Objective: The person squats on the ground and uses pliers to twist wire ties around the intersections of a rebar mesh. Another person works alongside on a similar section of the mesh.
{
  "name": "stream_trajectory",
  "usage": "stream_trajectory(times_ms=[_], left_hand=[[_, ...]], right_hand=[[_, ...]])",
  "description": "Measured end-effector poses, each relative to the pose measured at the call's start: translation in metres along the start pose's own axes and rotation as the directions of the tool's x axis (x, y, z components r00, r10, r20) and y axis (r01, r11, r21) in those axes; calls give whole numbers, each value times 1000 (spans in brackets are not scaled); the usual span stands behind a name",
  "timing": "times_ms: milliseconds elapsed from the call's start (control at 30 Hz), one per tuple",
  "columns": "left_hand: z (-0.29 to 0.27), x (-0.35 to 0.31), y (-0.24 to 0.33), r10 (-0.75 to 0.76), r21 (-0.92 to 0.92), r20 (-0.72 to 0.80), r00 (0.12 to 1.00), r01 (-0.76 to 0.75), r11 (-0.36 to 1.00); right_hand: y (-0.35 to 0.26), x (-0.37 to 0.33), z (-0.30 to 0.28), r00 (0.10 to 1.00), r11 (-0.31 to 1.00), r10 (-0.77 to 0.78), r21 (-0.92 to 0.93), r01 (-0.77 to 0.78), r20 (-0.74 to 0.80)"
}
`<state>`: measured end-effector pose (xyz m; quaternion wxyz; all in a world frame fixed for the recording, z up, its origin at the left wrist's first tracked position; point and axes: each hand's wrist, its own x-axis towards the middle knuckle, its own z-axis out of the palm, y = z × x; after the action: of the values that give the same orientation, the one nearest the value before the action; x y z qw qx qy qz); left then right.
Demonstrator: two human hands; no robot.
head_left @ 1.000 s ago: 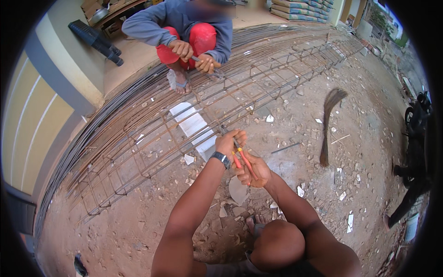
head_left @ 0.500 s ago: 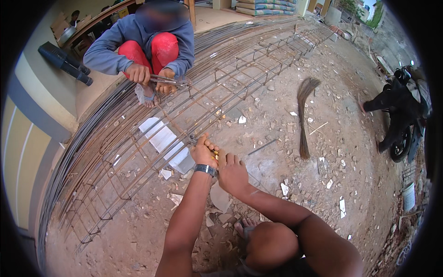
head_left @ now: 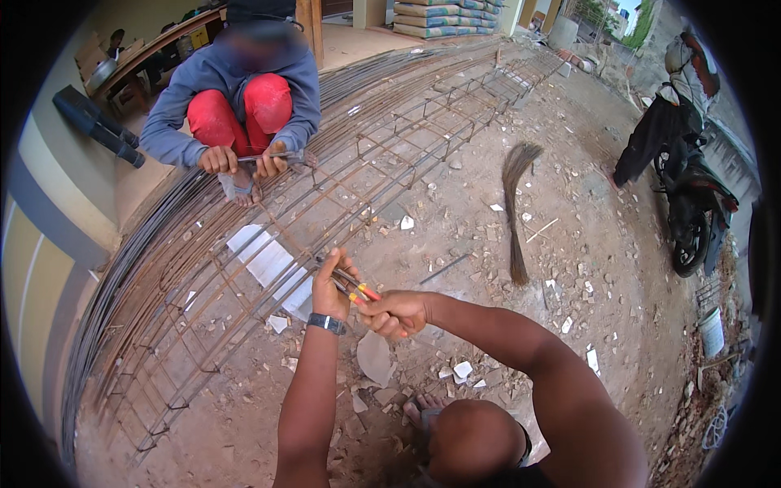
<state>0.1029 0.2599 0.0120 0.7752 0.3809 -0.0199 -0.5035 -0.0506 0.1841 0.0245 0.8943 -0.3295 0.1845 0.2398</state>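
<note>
My right hand (head_left: 399, 312) is closed around the red and yellow handles of a pair of pliers (head_left: 362, 292). The metal end of the pliers points toward a long rebar cage (head_left: 313, 199). My left hand (head_left: 333, 285), with a dark watch on its wrist, is curled beside that metal end, at the cage's near edge. What its fingers pinch is hidden. Across the cage squats a co-worker in a blue-grey hoodie and red trousers (head_left: 236, 106), both hands on a metal hand tool (head_left: 260, 157).
Loose rebar (head_left: 163, 232) runs along the wall behind the cage. A pale flat board (head_left: 264, 256) lies beneath it. A stick broom (head_left: 517, 211) and broken tile pieces lie on the dirt. At right, a person stands by a motorcycle (head_left: 691, 236). Stacked sacks (head_left: 447, 16) are at the back.
My right hand has drawn back and turned, so the handles now show. My left hand's thumb has risen. The co-worker's tool has levelled out, and the person by the motorcycle is now upright.
</note>
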Motion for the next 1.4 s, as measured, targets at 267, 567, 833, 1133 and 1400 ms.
stream_trajectory(times_ms=[267,567,833,1133,1400], left_hand=[[-37,-37,30,-105,511,-12,994,96,854],[-107,-118,175,296,880,472,830,-463,-105],[-174,-135,199,502,914,365,784,-199,-354],[-190,-137,215,340,913,407,848,-369,-173],[-165,-135,229,180,956,223,958,-179,-232]], right_hand=[[42,24,47,773,875,-440,-413,254,-456],[64,-2,-13,472,813,-499,-581,-33,-726],[149,60,-3,442,739,-467,-612,-281,-766],[96,7,52,325,528,-699,-766,-366,-637],[130,71,212,628,624,-526,-762,-172,-573]])
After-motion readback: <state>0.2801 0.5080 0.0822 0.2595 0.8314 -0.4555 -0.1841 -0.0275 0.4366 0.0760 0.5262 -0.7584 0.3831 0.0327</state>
